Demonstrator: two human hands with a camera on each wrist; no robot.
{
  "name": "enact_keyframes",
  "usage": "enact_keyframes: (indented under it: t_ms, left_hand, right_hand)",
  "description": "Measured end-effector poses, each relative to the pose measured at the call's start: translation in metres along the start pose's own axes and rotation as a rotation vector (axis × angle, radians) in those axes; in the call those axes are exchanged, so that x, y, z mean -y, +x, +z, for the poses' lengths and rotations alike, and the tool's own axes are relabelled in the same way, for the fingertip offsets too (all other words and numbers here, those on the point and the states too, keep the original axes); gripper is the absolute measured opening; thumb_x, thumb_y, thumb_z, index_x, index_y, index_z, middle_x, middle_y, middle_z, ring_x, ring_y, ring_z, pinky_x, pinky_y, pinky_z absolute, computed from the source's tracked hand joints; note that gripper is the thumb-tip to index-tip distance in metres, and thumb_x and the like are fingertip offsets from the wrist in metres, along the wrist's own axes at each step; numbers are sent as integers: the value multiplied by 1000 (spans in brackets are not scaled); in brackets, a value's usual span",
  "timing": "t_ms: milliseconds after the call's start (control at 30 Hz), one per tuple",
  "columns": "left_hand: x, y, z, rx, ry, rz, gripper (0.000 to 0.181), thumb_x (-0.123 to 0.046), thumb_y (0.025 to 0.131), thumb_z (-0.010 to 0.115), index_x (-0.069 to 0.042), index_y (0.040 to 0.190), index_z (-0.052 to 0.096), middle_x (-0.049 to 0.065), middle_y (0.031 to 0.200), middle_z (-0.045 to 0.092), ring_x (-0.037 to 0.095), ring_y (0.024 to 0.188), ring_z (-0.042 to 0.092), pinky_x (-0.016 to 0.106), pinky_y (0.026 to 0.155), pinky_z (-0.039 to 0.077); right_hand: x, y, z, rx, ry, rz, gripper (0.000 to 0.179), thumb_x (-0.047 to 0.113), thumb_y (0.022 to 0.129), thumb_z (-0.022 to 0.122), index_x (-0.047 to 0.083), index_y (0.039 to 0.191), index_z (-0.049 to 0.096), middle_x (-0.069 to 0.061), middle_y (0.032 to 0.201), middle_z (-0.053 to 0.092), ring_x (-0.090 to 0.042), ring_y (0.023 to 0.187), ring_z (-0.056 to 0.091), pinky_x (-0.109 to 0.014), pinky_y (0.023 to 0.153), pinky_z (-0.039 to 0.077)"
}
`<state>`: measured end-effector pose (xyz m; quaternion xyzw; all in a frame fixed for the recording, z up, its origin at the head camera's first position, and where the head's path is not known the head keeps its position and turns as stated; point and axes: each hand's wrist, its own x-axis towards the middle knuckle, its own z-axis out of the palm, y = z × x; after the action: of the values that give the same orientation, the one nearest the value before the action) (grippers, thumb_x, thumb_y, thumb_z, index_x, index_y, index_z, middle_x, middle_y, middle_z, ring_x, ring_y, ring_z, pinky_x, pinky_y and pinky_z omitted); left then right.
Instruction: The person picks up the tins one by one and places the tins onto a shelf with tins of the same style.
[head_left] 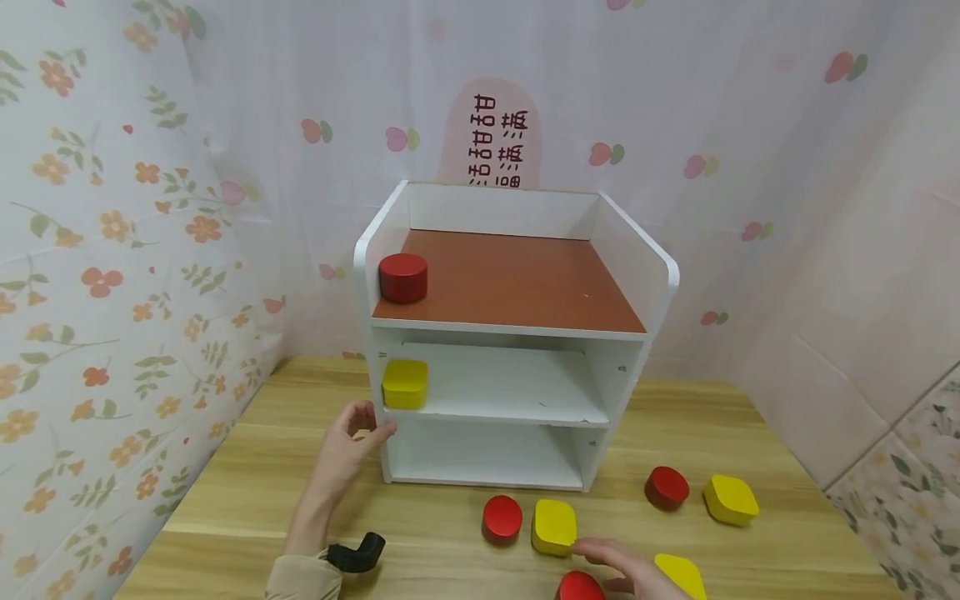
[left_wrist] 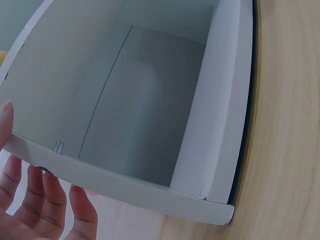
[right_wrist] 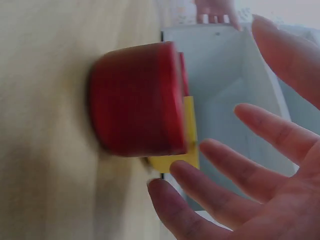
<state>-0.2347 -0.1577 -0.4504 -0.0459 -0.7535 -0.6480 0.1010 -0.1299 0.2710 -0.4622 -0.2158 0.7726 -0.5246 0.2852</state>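
Note:
A white shelf unit point(head_left: 487, 454) with a brown top stands on the wooden table. My left hand point(head_left: 347, 454) holds its left side panel, thumb at the front edge and fingers point(left_wrist: 52, 200) along the outer face. Over the table at lower right, my right hand point(head_left: 633, 571) has its fingers extended and spread, holding nothing. Nearest to it are a yellow rounded-square block point(head_left: 554, 527) and a red round block point(head_left: 580, 587), large in the right wrist view point(right_wrist: 135, 100). Another red round block point(head_left: 502, 518) lies left of the yellow one.
A red round block point(head_left: 403, 278) sits on the unit's top, front left. Below it, a yellow block point(head_left: 405, 384) rests on the middle shelf. Further right on the table point(head_left: 225, 500) are a red block point(head_left: 667, 487) and two yellow blocks point(head_left: 731, 500). Patterned curtains hang behind.

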Motion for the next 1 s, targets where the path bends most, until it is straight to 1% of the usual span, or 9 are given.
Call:
enact_keyframes:
  t_ms: [33,167,267,333,467,600,833,900,1000]
  left_hand:
    - [0,0,0,3,2,4,35,-18,86,77,-5,109,54,9,101,55,20,97,52,33,80,40]
    - [1,-2,0,2,3,2,35,-18,86,77,-4,108,54,10,100,55,21,97,51,34,81,40]
    - [1,-3,0,-6,9,-8,34,-17,86,77,-4,108,54,10,100,55,21,97,52,34,82,40]
    - [0,-3,0,-5,13,-7,35,-18,86,77,-5,109,55,10,101,56,22,98,52,34,82,41]
    - [-2,-2,0,5,12,-5,36,-18,87,76,-4,111,54,11,103,56,23,100,52,33,83,42]
    - [-4,-2,1,13,12,-22,35,-18,87,76,-4,111,53,10,103,54,21,100,50,32,83,40]
    - [-40,-14,4,30,16,-50,32,-9,89,72,2,110,51,14,104,54,23,101,48,30,82,40]
    - [-40,-14,4,29,13,-46,32,-11,89,72,2,110,51,13,103,54,23,101,48,29,81,41]
    - [-28,-10,3,18,9,-65,32,-10,89,73,1,111,52,12,104,53,23,102,48,28,81,41]
  right_hand:
    - [-5,0,0,11,6,6,58,17,93,67,5,145,42,-24,145,39,-32,124,45,-45,93,47]
    - [-19,1,2,21,23,19,55,16,93,68,3,142,45,-23,142,43,-22,120,50,-30,89,48]
    - [-25,3,4,23,9,20,56,16,92,69,0,140,47,-25,140,45,-14,115,52,-24,86,47]
    - [-27,4,3,28,-5,20,57,17,91,70,0,140,46,-22,140,46,-5,112,52,-20,85,44]
    - [-29,8,1,47,-44,9,59,18,90,72,2,140,46,-15,139,48,1,110,49,-18,87,42]
    - [-25,13,2,53,-123,-3,57,20,89,73,4,138,49,-8,134,53,0,109,49,-20,88,42]
    - [-18,16,3,52,-213,10,52,21,87,75,8,133,53,-4,127,56,-2,103,50,-22,86,44]
    - [-16,16,2,51,-251,9,50,23,87,75,10,131,55,0,126,57,-3,102,50,-24,86,44]
    - [-16,18,1,61,-283,-18,49,23,86,76,11,129,56,7,123,57,-2,101,50,-24,85,45]
